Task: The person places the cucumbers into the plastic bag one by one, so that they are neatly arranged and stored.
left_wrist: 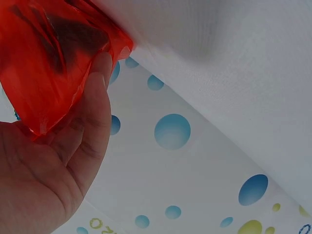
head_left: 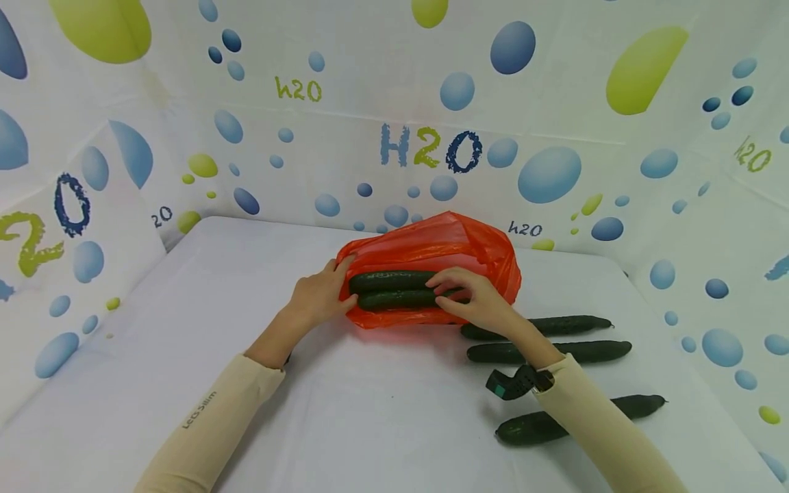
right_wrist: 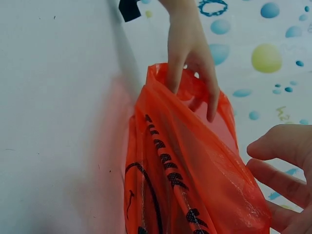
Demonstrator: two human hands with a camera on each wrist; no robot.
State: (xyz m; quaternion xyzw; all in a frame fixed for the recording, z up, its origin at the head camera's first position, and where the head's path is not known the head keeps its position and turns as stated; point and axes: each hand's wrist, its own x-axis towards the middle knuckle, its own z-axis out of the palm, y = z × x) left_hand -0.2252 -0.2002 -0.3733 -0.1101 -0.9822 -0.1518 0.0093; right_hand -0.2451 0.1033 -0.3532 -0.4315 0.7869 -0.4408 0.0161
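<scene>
A red plastic bag (head_left: 431,250) lies toward the back of the table with two dark green cucumbers, an upper one (head_left: 390,280) and a lower one (head_left: 394,299), side by side on its opened film. My left hand (head_left: 317,296) grips the bag's left end, thumb near the cucumbers' tips and fingers at the upper edge. The left wrist view shows the fingers (left_wrist: 97,92) curled against the red film (left_wrist: 44,73). Over the cucumbers' right ends is my right hand (head_left: 471,294), fingers bent and apart. In the right wrist view these fingers (right_wrist: 280,180) are spread beside the bag.
Three more cucumbers lie to the right: a far one (head_left: 573,325), a middle one (head_left: 594,351) and a near one (head_left: 530,430), partly under the right forearm. The white table (head_left: 370,424) meets a backdrop (head_left: 345,137) printed with blue and green dots.
</scene>
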